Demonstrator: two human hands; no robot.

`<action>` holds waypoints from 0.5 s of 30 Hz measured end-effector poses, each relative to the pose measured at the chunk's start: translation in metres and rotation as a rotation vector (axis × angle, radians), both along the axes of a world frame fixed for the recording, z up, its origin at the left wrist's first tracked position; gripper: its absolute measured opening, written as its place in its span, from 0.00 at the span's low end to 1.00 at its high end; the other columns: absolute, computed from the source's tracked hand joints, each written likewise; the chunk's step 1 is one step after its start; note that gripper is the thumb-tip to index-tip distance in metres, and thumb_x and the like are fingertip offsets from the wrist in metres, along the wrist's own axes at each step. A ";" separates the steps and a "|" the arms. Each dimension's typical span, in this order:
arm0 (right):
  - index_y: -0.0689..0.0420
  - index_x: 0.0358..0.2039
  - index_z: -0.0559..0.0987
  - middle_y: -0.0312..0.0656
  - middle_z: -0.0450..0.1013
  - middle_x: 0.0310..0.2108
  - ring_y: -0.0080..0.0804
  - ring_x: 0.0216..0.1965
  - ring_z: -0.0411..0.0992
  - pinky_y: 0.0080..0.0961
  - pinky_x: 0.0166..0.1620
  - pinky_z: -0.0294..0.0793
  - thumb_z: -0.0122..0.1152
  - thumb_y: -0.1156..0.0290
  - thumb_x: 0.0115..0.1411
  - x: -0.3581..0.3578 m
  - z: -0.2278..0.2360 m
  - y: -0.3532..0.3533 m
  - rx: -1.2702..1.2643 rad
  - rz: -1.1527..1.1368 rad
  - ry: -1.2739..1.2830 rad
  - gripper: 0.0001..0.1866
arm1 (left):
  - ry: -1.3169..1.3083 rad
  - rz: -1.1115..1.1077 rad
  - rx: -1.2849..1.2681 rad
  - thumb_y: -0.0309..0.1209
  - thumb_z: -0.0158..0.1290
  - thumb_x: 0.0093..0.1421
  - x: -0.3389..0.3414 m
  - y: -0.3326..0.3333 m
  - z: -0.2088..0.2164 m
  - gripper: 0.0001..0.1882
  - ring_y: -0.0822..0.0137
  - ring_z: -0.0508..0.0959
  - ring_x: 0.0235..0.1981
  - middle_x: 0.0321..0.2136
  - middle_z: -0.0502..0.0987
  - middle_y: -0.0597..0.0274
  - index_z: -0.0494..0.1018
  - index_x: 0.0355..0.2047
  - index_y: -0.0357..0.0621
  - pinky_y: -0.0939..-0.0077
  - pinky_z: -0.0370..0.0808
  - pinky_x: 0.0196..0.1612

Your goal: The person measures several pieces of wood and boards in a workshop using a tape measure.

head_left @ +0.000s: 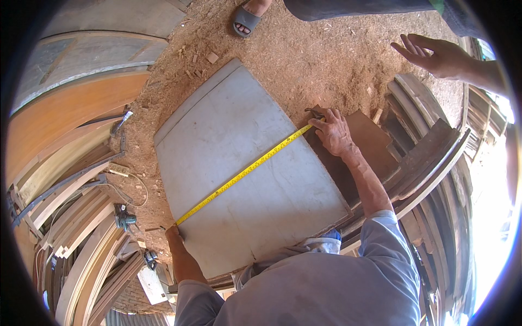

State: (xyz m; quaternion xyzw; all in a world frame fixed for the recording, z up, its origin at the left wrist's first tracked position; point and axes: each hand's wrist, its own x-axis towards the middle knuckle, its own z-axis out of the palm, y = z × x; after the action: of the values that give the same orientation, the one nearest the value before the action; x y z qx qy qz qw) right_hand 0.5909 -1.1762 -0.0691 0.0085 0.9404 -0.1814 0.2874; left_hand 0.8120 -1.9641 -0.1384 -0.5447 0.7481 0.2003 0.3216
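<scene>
Yellow tape measure (244, 172) lay stretched slantwise across one grey panel (217, 125), edge to edge, as we gripped it at both ends: the left hand (175, 240) closed on the end at the panel's left edge, fingers partly hidden, the right hand (334, 133) pinching the blade just past the right edge. By our judgement the span was set out, with reading it and noting the figure probably left; we could not tell whether the panel bore a mark. We counted one tape, one panel, two working hands and, at upper right, one co-worker's hand (435, 57), open and well apart from the panel. One sandal (246, 20) showed on the sawdust (326, 49); stacked boards (87, 255) at left were too many for us to count.
</scene>
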 end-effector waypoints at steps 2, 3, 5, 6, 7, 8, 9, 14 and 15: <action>0.48 0.47 0.81 0.40 0.67 0.57 0.44 0.57 0.63 0.41 0.58 0.66 0.68 0.75 0.48 0.000 0.000 0.002 -0.011 -0.003 0.005 0.23 | -0.041 -0.057 0.007 0.39 0.49 0.60 0.010 -0.017 -0.006 0.17 0.62 0.70 0.26 0.23 0.73 0.54 0.76 0.28 0.34 0.61 0.67 0.31; 0.48 0.47 0.81 0.40 0.67 0.57 0.44 0.57 0.63 0.41 0.58 0.66 0.68 0.75 0.48 0.001 -0.001 0.003 -0.018 -0.006 0.007 0.23 | -0.049 -0.098 0.010 0.39 0.49 0.60 0.012 -0.024 -0.005 0.17 0.61 0.70 0.27 0.25 0.74 0.53 0.77 0.31 0.36 0.61 0.69 0.33; 0.48 0.47 0.81 0.40 0.67 0.57 0.44 0.58 0.63 0.41 0.58 0.66 0.68 0.75 0.48 0.002 -0.002 0.004 -0.015 -0.012 0.007 0.23 | -0.070 -0.083 0.023 0.41 0.50 0.61 0.004 -0.021 -0.004 0.17 0.59 0.72 0.30 0.27 0.75 0.52 0.78 0.33 0.37 0.61 0.71 0.37; 0.48 0.47 0.81 0.40 0.67 0.57 0.44 0.58 0.63 0.41 0.58 0.66 0.68 0.75 0.48 0.002 -0.002 0.002 -0.006 -0.003 0.012 0.23 | -0.085 -0.058 0.028 0.41 0.51 0.61 0.000 -0.009 -0.004 0.18 0.59 0.72 0.30 0.27 0.76 0.53 0.78 0.33 0.37 0.61 0.71 0.37; 0.47 0.48 0.81 0.41 0.67 0.57 0.45 0.59 0.63 0.43 0.58 0.66 0.67 0.74 0.49 0.001 -0.003 0.000 -0.001 0.004 0.006 0.23 | -0.102 -0.032 0.031 0.42 0.51 0.61 -0.008 0.007 0.000 0.18 0.59 0.72 0.30 0.27 0.76 0.53 0.78 0.33 0.37 0.61 0.71 0.37; 0.46 0.48 0.81 0.41 0.67 0.57 0.46 0.59 0.62 0.45 0.58 0.66 0.65 0.73 0.49 0.001 -0.004 0.000 -0.003 0.005 0.000 0.22 | -0.121 -0.012 0.028 0.43 0.51 0.61 -0.014 0.019 0.006 0.18 0.59 0.72 0.30 0.26 0.76 0.54 0.78 0.33 0.37 0.61 0.71 0.37; 0.45 0.48 0.82 0.42 0.67 0.56 0.47 0.60 0.62 0.47 0.58 0.66 0.64 0.72 0.50 0.002 -0.005 0.001 -0.011 -0.001 -0.009 0.21 | -0.081 0.039 0.035 0.43 0.51 0.61 -0.016 0.021 0.011 0.19 0.59 0.72 0.29 0.26 0.75 0.54 0.78 0.32 0.37 0.61 0.70 0.35; 0.45 0.47 0.82 0.43 0.67 0.56 0.47 0.60 0.62 0.47 0.58 0.66 0.64 0.72 0.51 0.002 -0.005 0.001 0.002 0.003 0.000 0.21 | -0.062 0.004 -0.039 0.31 0.53 0.53 -0.028 0.037 0.020 0.12 0.65 0.69 0.24 0.21 0.73 0.58 0.77 0.28 0.31 0.64 0.67 0.26; 0.45 0.47 0.82 0.43 0.67 0.56 0.47 0.60 0.62 0.47 0.58 0.66 0.63 0.72 0.51 0.003 -0.005 0.002 0.000 0.002 0.000 0.21 | -0.042 0.054 -0.024 0.35 0.52 0.55 -0.027 0.035 0.021 0.14 0.65 0.69 0.24 0.22 0.72 0.59 0.77 0.28 0.33 0.63 0.67 0.27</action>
State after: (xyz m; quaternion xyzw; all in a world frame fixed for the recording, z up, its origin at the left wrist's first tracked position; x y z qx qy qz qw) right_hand 0.5937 -1.1744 -0.0742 0.0075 0.9404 -0.1812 0.2877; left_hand 0.7853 -1.9292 -0.1175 -0.5725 0.7286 0.1883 0.3255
